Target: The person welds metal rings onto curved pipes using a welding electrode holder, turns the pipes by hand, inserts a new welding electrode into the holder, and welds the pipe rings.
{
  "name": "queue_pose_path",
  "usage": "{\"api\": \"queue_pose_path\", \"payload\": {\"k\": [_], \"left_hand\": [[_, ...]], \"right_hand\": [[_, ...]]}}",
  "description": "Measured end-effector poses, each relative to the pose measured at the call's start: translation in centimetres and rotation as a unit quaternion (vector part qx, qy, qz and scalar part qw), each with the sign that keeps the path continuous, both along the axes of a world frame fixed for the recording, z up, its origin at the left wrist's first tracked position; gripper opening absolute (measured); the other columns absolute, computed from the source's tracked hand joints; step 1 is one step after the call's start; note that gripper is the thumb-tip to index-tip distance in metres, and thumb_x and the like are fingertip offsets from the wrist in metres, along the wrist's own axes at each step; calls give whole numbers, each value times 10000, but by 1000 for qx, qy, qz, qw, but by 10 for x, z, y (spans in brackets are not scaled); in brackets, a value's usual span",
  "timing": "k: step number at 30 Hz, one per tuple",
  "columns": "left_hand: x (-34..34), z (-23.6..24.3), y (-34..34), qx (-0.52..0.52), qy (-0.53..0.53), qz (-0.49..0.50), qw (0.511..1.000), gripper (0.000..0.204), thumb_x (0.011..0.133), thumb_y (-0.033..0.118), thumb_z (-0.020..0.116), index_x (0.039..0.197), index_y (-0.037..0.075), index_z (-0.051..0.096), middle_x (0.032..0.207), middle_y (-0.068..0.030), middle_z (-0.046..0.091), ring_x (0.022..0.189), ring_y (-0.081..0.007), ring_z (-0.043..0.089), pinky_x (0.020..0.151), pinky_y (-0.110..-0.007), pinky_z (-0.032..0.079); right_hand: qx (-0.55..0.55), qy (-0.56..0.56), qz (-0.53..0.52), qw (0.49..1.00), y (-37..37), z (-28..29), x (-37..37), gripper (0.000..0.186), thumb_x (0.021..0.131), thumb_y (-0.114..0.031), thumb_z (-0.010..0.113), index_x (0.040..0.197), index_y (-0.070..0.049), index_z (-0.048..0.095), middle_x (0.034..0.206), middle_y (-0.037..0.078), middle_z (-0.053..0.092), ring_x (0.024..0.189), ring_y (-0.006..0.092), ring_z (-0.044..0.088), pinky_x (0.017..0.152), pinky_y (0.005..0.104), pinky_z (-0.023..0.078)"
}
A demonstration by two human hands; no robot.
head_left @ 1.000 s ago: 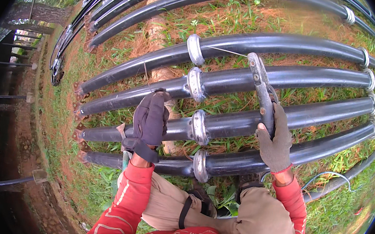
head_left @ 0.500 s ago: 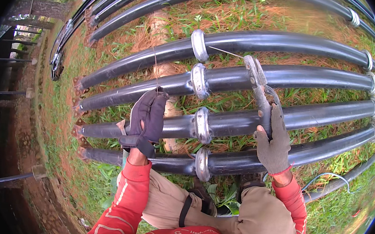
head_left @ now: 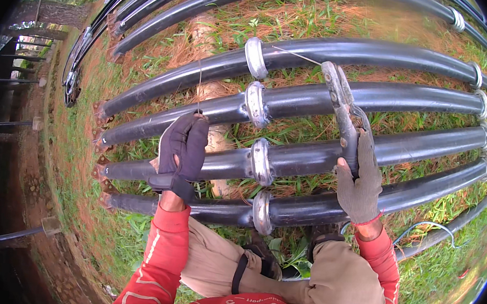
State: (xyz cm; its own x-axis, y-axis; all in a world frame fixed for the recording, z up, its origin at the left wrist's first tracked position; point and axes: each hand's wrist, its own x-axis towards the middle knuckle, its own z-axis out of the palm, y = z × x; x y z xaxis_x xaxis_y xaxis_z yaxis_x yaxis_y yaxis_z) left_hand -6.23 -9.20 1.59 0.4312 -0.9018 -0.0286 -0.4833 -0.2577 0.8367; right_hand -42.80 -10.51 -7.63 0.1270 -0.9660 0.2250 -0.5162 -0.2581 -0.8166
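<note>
The right hand (head_left: 359, 182) grips a clamp-type holder (head_left: 340, 105) at centre right; its thin rod (head_left: 298, 55) points toward a ring (head_left: 256, 58), upper centre. The left hand (head_left: 183, 149) pinches a slender stick (head_left: 199, 84), left of centre. A loosened grip could let the thin rod scrape the black pipe (head_left: 379, 55).

The left hand (head_left: 185, 147), in a dark purple glove, pinches a thin wire (head_left: 199, 84). The right hand (head_left: 361, 179), in a grey knit glove with a red edge, grips a worn electrode holder (head_left: 340, 108); a slender metal rod (head_left: 296, 54) juts from its tip toward a silver collar (head_left: 256, 58) on a black pipe (head_left: 373, 56). Whether the rod touches the pipe is unclear. Three more collared black pipes lie alongside, over a pale log (head_left: 201, 29) on grass (head_left: 440, 285).
</note>
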Motion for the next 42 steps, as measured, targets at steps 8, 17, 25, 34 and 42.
{"api": "queue_pose_path", "payload": {"k": [8, 17, 25, 34, 42], "left_hand": [[-2, 27, -61, 97, 104, -4, 990, 342, 1082, 367, 717, 1020, 40, 797, 539, 19, 489, 447, -76, 456, 415, -273, 367], [-14, -1, -106, -15, -33, -108, 994, 308, 1091, 257, 757, 1210, -19, 828, 828, -3, 723, 719, -62, 640, 650, -267, 503], [-21, -21, -113, -11, -223, -238, 945, 295, 1051, 263, 709, 1176, 14, 806, 1057, -259, 795, 1009, -488, 757, 886, -515, 613], [-29, -14, -115, 23, -412, -292, 863, 195, 1018, 219, 743, 1157, 87, 779, 888, -225, 752, 850, -487, 723, 726, -551, 574], [-19, -24, -109, 44, -435, -311, 844, 194, 1016, 187, 725, 1185, 116, 788, 857, -208, 743, 811, -472, 724, 693, -550, 563]], "right_hand": [[15, 5, 6, 1000, -17, 6, -5, 711, 1021, -2, 744, 1671, 69, 465, 1508, 338, 650, 1228, 395, 761, 983, 399, 612], [49, -78, 2, 996, -45, 40, 0, 710, 1034, -64, 752, 1675, 47, 467, 1492, 353, 632, 1204, 514, 728, 978, 481, 605], [-6, -30, 16, 999, -62, 33, 0, 710, 1022, -42, 756, 1671, 46, 480, 1526, 332, 637, 1336, 459, 688, 1066, 458, 574], [68, -49, 17, 996, -65, 25, 5, 728, 995, -64, 786, 1659, 33, 503, 1552, 328, 630, 1426, 502, 640, 1149, 489, 545], [129, -93, 17, 987, -71, 20, 10, 702, 1016, -39, 750, 1662, 47, 488, 1466, 298, 697, 1152, 398, 780, 983, 436, 618]]}}
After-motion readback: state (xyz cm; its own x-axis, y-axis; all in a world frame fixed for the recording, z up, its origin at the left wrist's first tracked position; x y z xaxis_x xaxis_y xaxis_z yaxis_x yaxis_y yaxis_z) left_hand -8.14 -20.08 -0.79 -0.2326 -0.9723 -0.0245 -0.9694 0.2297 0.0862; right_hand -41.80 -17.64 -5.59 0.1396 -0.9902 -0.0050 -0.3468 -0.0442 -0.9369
